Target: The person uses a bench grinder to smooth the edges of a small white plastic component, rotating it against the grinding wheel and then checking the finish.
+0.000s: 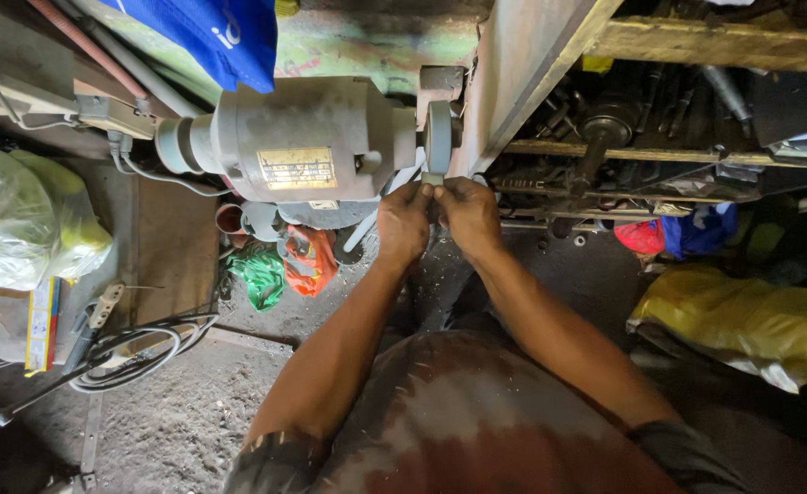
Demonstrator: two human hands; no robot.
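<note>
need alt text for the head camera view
Seen from above, a person's left hand and right hand press a small piece against the grinding wheel of a grey bench grinder in a cluttered workshop.

View: one head-worn camera, no second view to overlap.
Position: above and just behind the bench grinder (293,137), over the wearer's chest.
Direction: steeply downward, tipped slightly forward toward the grinder.
Nearness: close; forearms fill the lower centre.
Coverage: floor left of the grinder, cluttered shelves right of it.
</note>
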